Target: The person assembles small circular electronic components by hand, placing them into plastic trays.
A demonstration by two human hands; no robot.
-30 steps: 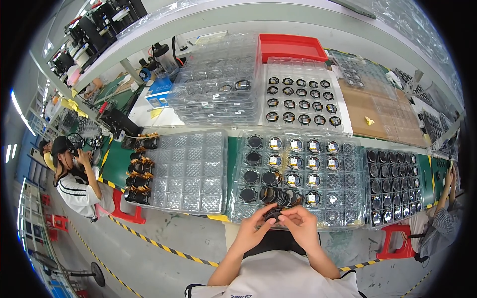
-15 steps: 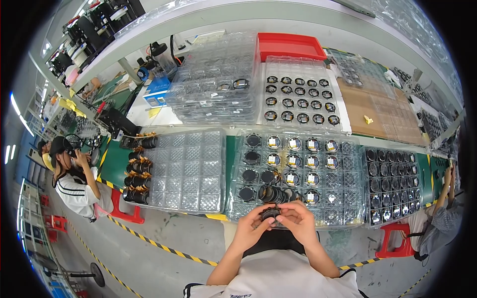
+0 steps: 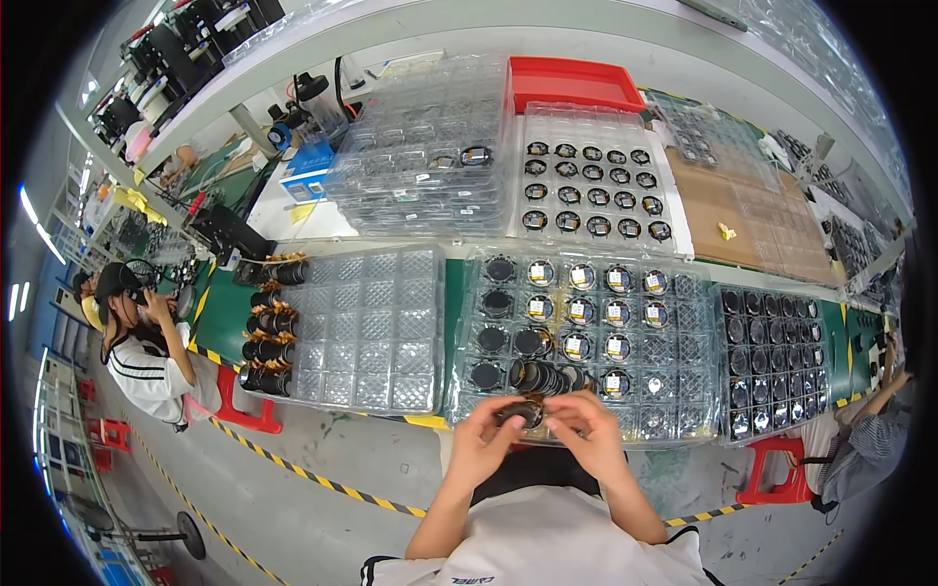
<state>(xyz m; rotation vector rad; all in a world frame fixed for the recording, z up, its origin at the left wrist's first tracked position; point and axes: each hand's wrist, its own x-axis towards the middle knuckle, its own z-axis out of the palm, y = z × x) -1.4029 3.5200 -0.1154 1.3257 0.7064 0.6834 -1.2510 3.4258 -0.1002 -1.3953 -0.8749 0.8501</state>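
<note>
While the left hand (image 3: 479,441) pinches a small dark round part (image 3: 532,416) over the near side of a clear plastic compartment tray (image 3: 690,354), the right hand (image 3: 588,432), fingers loosely curled, adjoins it; whether it grips is unclear.

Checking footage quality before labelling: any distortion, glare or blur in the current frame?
Head view, all remarks: the shelf edge bows strongly near the top; ceiling tubes at far left look blown out; glare speckles the part-filled clear tray at centre; the dark round part in the left hand is too small to judge for blur.
</note>
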